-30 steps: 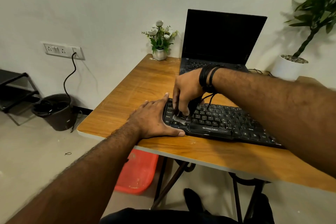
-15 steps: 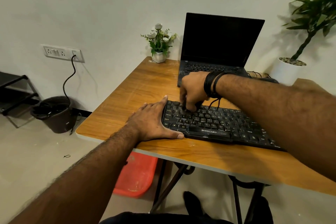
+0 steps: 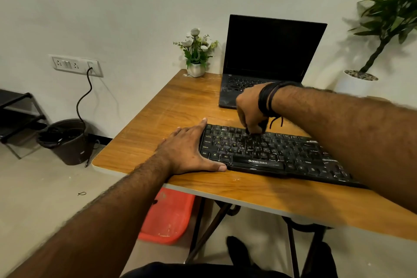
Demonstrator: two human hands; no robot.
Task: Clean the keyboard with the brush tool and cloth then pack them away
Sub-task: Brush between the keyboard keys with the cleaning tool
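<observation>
right hand (image 3: pixel 250 110) moved to top row, fingers grasping brush | left hand (image 3: pixel 187 151) flat, steadying keyboard (image 3: pixel 270 153)

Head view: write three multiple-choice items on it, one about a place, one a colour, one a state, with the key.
1. Where does the left hand rest?
A. against the left end of the keyboard
B. on the laptop
C. on the bin

2. What colour is the tub under the table?
A. blue
B. red
C. white

3. How is the laptop?
A. closed
B. open, screen lit
C. open, screen dark

Key: 1 A, its flat fingers lie along the keyboard's end; 2 B, the tub shows red below the table edge; 3 C, the lid stands up and the screen is black.
</observation>
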